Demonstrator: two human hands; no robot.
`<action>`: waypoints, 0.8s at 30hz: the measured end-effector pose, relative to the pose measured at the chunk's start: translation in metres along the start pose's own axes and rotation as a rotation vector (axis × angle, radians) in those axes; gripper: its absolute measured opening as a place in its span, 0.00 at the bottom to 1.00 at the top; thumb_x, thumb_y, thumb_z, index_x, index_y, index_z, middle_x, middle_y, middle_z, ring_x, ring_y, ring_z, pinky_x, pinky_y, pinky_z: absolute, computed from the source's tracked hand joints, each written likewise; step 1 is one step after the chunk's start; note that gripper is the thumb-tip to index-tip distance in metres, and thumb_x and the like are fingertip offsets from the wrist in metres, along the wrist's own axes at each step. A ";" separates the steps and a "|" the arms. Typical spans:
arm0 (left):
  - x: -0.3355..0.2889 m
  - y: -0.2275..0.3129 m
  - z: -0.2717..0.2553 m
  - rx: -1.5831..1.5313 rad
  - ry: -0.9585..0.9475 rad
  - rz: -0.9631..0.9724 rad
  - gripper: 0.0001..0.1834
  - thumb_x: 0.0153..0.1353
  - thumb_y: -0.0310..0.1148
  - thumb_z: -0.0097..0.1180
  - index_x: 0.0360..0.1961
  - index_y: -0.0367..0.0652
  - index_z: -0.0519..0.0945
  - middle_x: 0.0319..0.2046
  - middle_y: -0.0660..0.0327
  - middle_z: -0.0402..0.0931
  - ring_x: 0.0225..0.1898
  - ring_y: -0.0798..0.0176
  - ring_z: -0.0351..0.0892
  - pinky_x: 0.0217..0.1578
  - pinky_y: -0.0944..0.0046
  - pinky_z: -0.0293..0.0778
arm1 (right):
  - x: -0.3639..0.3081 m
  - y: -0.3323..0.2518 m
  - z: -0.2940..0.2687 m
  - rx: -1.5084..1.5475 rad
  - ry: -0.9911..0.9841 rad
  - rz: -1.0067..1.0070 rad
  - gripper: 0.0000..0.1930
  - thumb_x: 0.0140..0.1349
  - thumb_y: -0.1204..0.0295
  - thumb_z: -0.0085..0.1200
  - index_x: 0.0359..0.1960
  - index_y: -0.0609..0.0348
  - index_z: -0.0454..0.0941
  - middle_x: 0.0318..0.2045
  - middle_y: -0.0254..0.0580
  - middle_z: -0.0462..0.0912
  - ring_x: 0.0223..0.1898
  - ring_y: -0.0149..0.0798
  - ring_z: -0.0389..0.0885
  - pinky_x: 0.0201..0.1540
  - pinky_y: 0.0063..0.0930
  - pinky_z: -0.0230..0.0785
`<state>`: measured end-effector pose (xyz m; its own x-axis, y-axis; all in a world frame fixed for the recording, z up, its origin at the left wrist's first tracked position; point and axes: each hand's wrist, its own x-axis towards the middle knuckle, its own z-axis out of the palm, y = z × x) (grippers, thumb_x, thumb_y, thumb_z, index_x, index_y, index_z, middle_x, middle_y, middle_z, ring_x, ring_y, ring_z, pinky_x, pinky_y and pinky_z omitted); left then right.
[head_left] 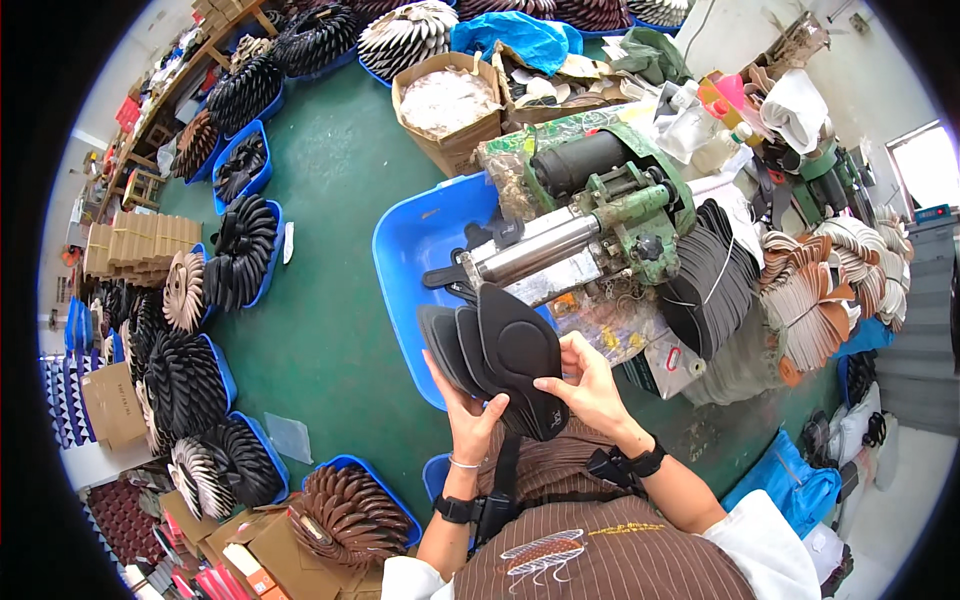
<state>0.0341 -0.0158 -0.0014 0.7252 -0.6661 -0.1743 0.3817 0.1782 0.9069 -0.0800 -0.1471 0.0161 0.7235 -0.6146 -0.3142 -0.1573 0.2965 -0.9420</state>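
Note:
Several black insoles (518, 345) are fanned out between my two hands, close above my apron. My left hand (468, 412) is wrapped round the lower left of the stack, its thumb on the near side. At the right edge my right hand (588, 385) pinches the frontmost insole, with the thumb on its face and the fingers behind. That insole has a raised padded oval. Just beyond stands a green machine (640, 235) with shiny metal rollers (530, 245). A few dark insoles lie at the rollers' left end, over a blue tub (402, 275).
Right of the machine is a tied stack of black insoles (712, 275), beside brown and white bundles (815, 300). Blue tubs of fanned insoles (245, 250) line the left side. A cardboard box (450, 145) with white material stands beyond the machine. The floor (310, 340) is green.

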 end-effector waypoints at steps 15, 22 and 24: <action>-0.003 -0.023 0.013 0.107 0.235 0.061 0.52 0.46 0.18 0.66 0.67 0.41 0.45 0.60 0.55 0.57 0.59 0.58 0.63 0.58 0.59 0.63 | -0.008 0.011 0.004 0.293 0.175 -0.191 0.17 0.56 0.87 0.55 0.46 0.63 0.69 0.40 0.39 0.80 0.42 0.28 0.78 0.46 0.21 0.72; 0.004 -0.014 -0.039 0.101 0.349 0.076 0.37 0.53 0.23 0.58 0.63 0.36 0.55 0.55 0.55 0.64 0.56 0.59 0.65 0.59 0.60 0.60 | -0.018 0.037 -0.053 0.151 0.252 -0.104 0.17 0.55 0.89 0.53 0.45 0.60 0.70 0.40 0.36 0.79 0.40 0.25 0.77 0.42 0.19 0.70; 0.007 -0.012 -0.055 0.059 0.359 0.086 0.29 0.56 0.31 0.54 0.59 0.35 0.62 0.52 0.56 0.67 0.54 0.59 0.67 0.58 0.60 0.61 | -0.010 0.061 -0.069 0.004 0.275 -0.096 0.18 0.54 0.88 0.53 0.46 0.61 0.69 0.41 0.35 0.78 0.42 0.26 0.76 0.44 0.19 0.68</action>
<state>0.0663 0.0176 -0.0345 0.9120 -0.3520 -0.2104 0.2846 0.1739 0.9428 -0.1432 -0.1736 -0.0461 0.5254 -0.8151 -0.2439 -0.0933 0.2298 -0.9688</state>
